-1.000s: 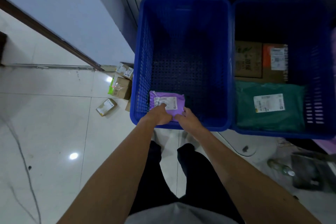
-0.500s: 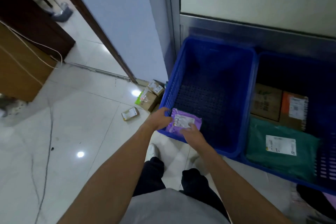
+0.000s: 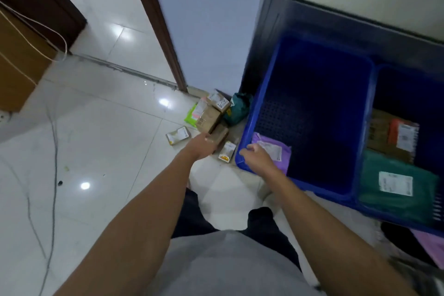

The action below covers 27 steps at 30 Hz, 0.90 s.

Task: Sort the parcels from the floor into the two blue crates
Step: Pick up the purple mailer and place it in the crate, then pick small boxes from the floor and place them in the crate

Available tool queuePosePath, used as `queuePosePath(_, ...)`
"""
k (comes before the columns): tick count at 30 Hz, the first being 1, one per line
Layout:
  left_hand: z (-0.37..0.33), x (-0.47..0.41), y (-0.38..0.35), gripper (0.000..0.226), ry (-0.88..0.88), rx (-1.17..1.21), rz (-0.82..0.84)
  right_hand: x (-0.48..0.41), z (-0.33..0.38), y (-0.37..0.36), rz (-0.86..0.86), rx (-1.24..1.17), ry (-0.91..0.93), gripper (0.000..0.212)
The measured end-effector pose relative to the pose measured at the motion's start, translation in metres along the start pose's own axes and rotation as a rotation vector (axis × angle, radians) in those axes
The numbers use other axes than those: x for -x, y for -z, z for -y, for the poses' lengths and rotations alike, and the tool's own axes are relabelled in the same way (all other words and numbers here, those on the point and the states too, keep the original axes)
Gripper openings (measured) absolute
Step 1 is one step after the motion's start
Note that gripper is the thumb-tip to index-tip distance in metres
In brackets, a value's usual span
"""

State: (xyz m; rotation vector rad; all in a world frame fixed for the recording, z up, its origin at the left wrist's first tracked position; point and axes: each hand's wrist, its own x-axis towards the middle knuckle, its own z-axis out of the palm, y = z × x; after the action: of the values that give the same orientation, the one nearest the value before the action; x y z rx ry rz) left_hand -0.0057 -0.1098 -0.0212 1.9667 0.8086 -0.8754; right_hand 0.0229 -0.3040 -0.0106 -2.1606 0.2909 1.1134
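Two blue crates stand side by side: the left crate (image 3: 249, 125) and the right crate (image 3: 374, 89). A purple parcel (image 3: 276, 151) with a white label sits in the left crate's near left corner. My right hand (image 3: 255, 156) is over that corner, fingers curled on the parcel's left edge. The right crate holds a green bag (image 3: 394, 187) and brown and orange boxes (image 3: 394, 134). My left hand (image 3: 201, 145) reaches to the floor pile and touches a brown box (image 3: 221, 134); its grip is blurred.
The floor pile by the wall corner has several small boxes (image 3: 217, 103), a flat white-labelled packet (image 3: 178, 135), a small white box (image 3: 227, 151), a lime packet (image 3: 191, 116) and a dark green bag (image 3: 236, 109). Cables (image 3: 54, 151) run across the tiles at left. A wooden cabinet (image 3: 19, 60) stands far left.
My left hand let go of the purple parcel and moved left to the floor pile. The parcel went lower into the crate corner. The view swung left.
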Motion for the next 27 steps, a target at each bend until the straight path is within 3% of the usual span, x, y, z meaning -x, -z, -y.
queuePosePath(4,0.056,-0.023,0.047,0.058,0.046,0.068,0.030,-0.004,0.055,-0.066,0.024,0.027,-0.008,0.050)
queuePosePath(12,0.138,-0.063,0.106,0.053,0.154,0.159,0.014,-0.048,0.086,-0.134,0.133,0.170,-0.059,0.056)
queuePosePath(20,0.206,-0.134,0.085,0.058,0.252,0.329,0.043,-0.157,0.073,-0.190,0.263,0.450,-0.005,0.018)
queuePosePath(27,0.275,-0.242,0.054,0.059,0.273,0.420,-0.014,-0.272,0.052,-0.273,0.330,0.632,0.076,0.018)
